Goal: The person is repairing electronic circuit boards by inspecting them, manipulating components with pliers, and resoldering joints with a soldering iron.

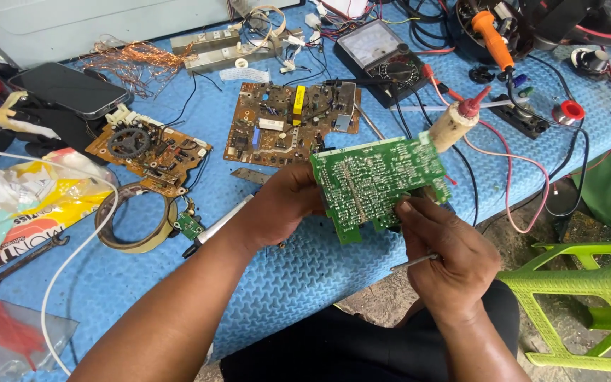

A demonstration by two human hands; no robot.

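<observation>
Centrally, green rectangular printed circuit board point(376, 185) held tilted above blue textured foam-covered table point(298, 276), solder side up. Left hand point(288, 205) gripping its left edge, fingers closed around board. Right hand point(443, 258) touching lower right edge, fingers closed on thin metal tool point(413, 262). Behind: brown component-covered circuit board point(288, 124), analogue multimeter with black dial point(383, 56). Left: smaller brown circuit board with gear wheel point(146, 150).
</observation>
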